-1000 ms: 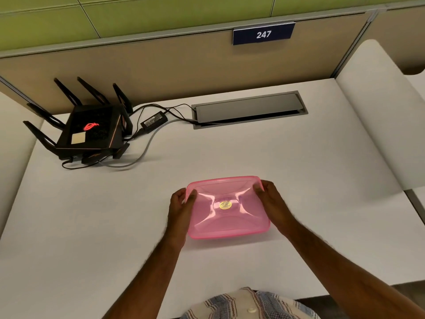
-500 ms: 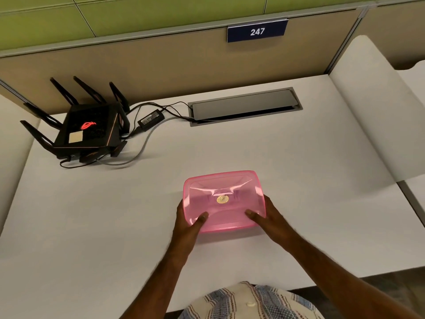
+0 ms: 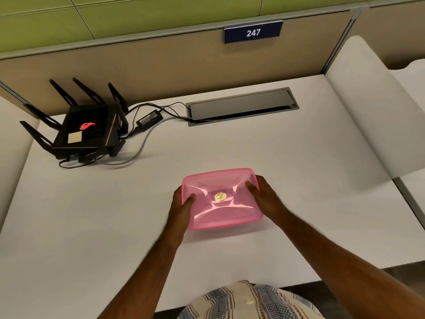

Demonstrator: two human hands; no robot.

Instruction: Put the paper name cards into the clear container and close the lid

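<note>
A container with a translucent pink lid (image 3: 226, 215) sits on the white desk (image 3: 310, 180), the lid lying over it. A round yellow sticker (image 3: 220, 196) marks the lid's middle. My left hand (image 3: 180, 204) grips the container's left edge, thumb on top of the lid. My right hand (image 3: 264, 195) grips the right edge the same way. No paper name cards show; whatever is under the pink lid is hidden.
A black router (image 3: 87, 132) with several antennas stands at the back left, with a power brick (image 3: 149, 117) and cables running to a grey cable hatch (image 3: 241, 107). A partition with a blue "247" plate (image 3: 253, 32) closes the back.
Both hands went from the lid's far corners to its near corners, then to the middle of its left and right edges. The container stayed on the desk.
</note>
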